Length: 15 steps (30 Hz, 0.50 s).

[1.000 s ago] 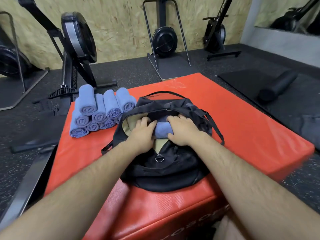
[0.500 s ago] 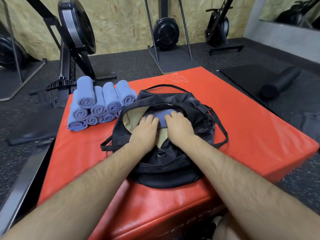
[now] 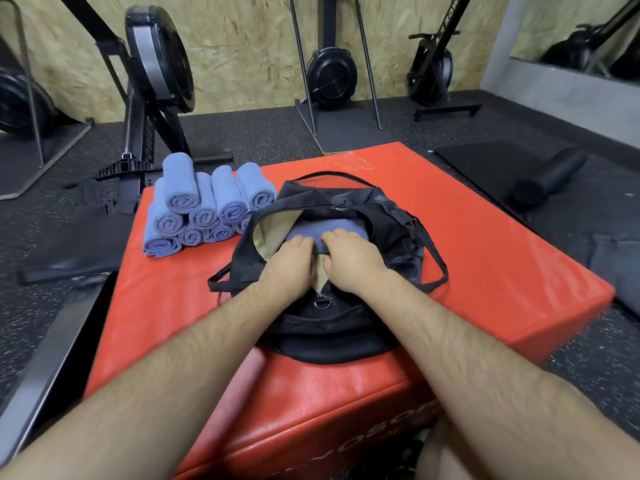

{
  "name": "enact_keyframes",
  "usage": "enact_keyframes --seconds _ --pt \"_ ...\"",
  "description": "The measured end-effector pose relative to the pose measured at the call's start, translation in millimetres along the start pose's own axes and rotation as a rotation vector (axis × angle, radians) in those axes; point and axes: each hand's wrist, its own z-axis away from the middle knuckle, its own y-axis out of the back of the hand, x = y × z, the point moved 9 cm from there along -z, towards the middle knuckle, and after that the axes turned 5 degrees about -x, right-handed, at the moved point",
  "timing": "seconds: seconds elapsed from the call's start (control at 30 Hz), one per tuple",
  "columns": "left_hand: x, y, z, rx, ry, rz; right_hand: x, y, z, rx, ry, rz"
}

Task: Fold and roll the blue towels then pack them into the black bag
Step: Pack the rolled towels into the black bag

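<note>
The black bag (image 3: 346,327) lies open on the red padded box (image 3: 485,258), its tan lining showing. A rolled blue towel (image 3: 329,227) sits crosswise inside the opening. My left hand (image 3: 289,261) and my right hand (image 3: 351,256) are side by side in the bag's mouth. Their fingers are curled over the near side of that towel and hold it down inside the bag. A pile of several rolled blue towels (image 3: 204,209) is stacked on the box, just left of the bag.
The bag's straps (image 3: 434,261) trail over the box to the right. Rowing machines (image 3: 152,81) stand on the dark rubber floor behind and to the left. A black foam roller (image 3: 547,178) lies on a mat at the right.
Both hands have pushed the rolled towel deeper into the bag, away from me. It now lies further under the bag's far rim. The pile has not moved.
</note>
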Motion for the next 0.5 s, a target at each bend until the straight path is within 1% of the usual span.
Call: enact_keyframes --seconds 0.07,0.13,0.23,0.37,0.43,0.5 --pt "5.2 26.7 5.9 0.099 -0.063 0.051 -13.1 14.4 4.2 0.051 0.02 -0.033" --pt "5.3 57.5 13.2 0.211 -0.125 0.042 -32.0 32.7 7.6 0.121 0.06 -0.048" --pt "-11.1 100.4 27.9 0.34 -0.139 0.066 -67.7 61.8 2.9 0.205 0.112 -0.015" --pt "-54.8 144.8 40.2 0.441 -0.048 0.061 -120.0 87.8 -20.2 0.272 0.159 -0.057" --pt "-85.2 162.2 42.4 0.471 0.026 0.025 -150.1 91.6 -42.1 0.265 0.203 -0.074" --pt "-125.0 173.4 45.5 0.499 0.145 0.041 -179.7 87.0 -72.0 0.226 0.24 -0.102"
